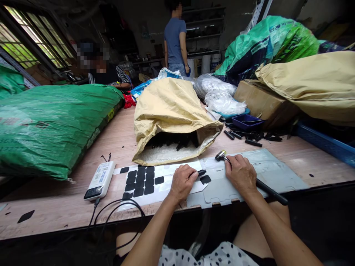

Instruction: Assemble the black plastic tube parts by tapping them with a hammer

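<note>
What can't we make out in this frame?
All head view:
Black piece: rest hidden by left hand.
Hammer: mid-handle covered by right hand.
Beige sack: deeper contents lost in shadow.
Near-left green sack: cut off by left edge.
White device: print too small to read.

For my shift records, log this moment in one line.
left hand: holds black cylindrical piece | right hand: grips metal-headed, black-handled hammer | ahead: open tan sack, dark pieces inside

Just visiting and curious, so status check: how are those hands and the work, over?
Left hand: holding black piece. Right hand: gripping hammer. Black square patch between hands; open tan sack beyond.
</note>
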Available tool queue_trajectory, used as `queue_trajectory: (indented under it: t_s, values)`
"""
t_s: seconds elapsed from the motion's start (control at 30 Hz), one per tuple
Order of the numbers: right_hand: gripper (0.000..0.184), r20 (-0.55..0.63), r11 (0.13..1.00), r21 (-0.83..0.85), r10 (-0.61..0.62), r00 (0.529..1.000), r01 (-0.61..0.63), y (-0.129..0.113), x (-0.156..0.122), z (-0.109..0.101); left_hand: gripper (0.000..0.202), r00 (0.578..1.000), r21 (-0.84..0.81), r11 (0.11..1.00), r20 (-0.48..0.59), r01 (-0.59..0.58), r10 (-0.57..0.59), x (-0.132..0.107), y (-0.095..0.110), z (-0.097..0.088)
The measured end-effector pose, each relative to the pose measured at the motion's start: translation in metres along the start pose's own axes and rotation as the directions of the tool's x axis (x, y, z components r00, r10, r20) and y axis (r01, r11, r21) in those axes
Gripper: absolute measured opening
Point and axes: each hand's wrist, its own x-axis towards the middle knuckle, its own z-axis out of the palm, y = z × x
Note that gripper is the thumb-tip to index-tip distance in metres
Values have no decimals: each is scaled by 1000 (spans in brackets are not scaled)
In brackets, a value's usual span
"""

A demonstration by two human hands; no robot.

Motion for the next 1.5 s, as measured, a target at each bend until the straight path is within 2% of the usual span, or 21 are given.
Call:
queue_trajectory:
  t_s: [0.27,0.57,0.73,0.8,0.87,0.93,1.03,1.1,1.13,1.2,1.27,1.33,1.4,1.5]
  values:
    - [23,7,1000,-3,4,1000,-4,0,0,0,25,1000,-9,1000,2,7,-7,0,1,-1]
    - [22,36,999,6,42,999,-42,-1,2,-2,25,999,-127,991,-35,-31,26,-3,2,-4]
    - [21,40,999,5,46,998,-46,-2,3,-2,22,984,-171,974,-122,-150,130,-8,6,-7]
    - [21,40,999,8,46,998,-47,-2,3,-2,23,969,-186,955,-140,-230,206,-19,13,-9]
    - [21,43,999,10,48,998,-48,-2,3,-2,23,950,-211,927,-111,-309,292,-35,21,-9]
    - [20,45,999,12,47,998,-48,-1,3,-2,25,922,-240,892,-42,-383,384,-57,28,-5]
    - [20,45,999,9,45,998,-45,-1,3,-2,31,871,-249,864,124,-437,476,-92,29,8]
    - [20,43,999,4,42,998,-43,-1,3,-2,36,875,-240,901,248,-361,416,-111,19,17]
    - [20,41,999,3,42,998,-42,-2,3,-2,37,891,-225,935,307,-274,335,-119,12,22]
    - [21,38,999,-1,41,998,-41,-2,3,-2,38,904,-167,986,420,-16,85,-129,-7,31]
    - [21,37,999,-4,41,998,-41,-2,3,-3,40,852,-55,961,479,270,-212,-133,-28,40]
    - [21,36,999,-3,42,998,-41,-2,3,-3,45,789,53,895,450,444,-418,-133,-48,52]
    - [21,33,999,1,44,998,-44,-2,3,-3,46,772,104,860,396,499,-496,-129,-65,65]
    - [21,29,999,11,46,999,-46,-2,3,-2,45,776,91,854,377,512,-505,-122,-78,79]
